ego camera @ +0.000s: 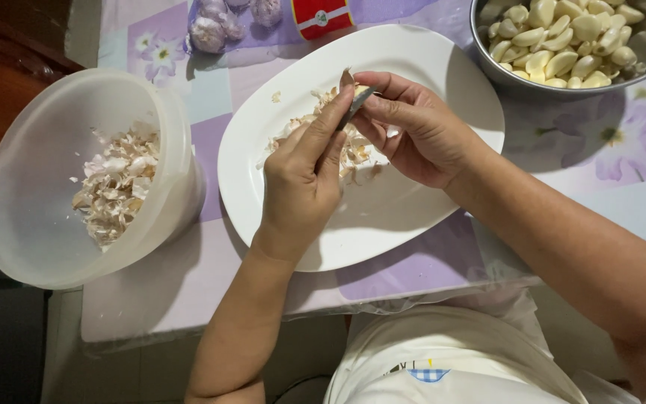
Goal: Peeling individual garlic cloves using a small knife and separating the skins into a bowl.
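Garlic clove [348, 78], small and still in its papery skin, sits pinched between the fingertips of both hands above the middle of the white plate [443, 82]. The left hand [302, 176] curls closed around a small knife [356, 105], whose dull metal blade lies along the forefinger and points up to the clove; the handle is hidden in the palm. The right hand [413, 135] is closed in a pinch, thumb and forefinger gripping the clove from the right, the other fingers tucked underneath. How much of the skin is already off I cannot tell, as the fingers cover most of it.

Under the hands, a loose heap of peelings [353, 153] lies on the plate, thin, dry and flaky, cream with brown edges. The plate is a smooth, glossy oval with a shallow rim; its near half is bare.

To the left, just beside the plate's edge, stands a round translucent plastic tub [46, 247], matt and milky, holding more skins [114, 187]. It overhangs the table's left edge. At top right a steel bowl [487, 63] holds peeled cloves [562, 37], pale, smooth and plump; its rim overlaps the plate's far corner. At the top edge lie whole garlic bulbs [211, 30] and a red packet [321, 16]. The tablecloth [607, 150] is slick plastic, lilac squares with printed flowers, with open room at the right.
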